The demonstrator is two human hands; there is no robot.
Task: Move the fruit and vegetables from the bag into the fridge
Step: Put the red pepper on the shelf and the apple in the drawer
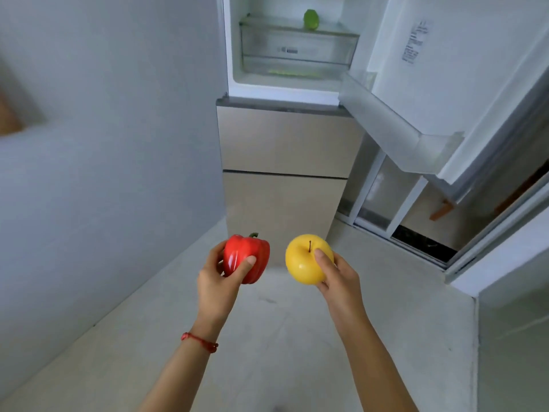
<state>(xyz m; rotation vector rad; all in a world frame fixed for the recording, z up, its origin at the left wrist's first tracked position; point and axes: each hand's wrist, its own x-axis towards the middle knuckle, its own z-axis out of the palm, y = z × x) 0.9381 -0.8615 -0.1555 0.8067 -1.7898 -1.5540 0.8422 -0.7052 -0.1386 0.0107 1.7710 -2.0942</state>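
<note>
Red bell pepper [246,258] is held in the left hand [215,288], thumb and fingers wrapped around it; at its 3 o'clock, well apart, a yellow apple [306,260] is gripped by the right hand [338,281]. At 12 o'clock, farther off, the fridge [285,84] stands open, a green fruit [311,19] shelved inside. Risk judged: glossy skins could slip during one-handed placement; the open door [445,84] could be clipped.

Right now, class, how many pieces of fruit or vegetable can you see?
3: a red pepper in the left hand, a yellow apple in the right hand, a green one inside the fridge.
</note>
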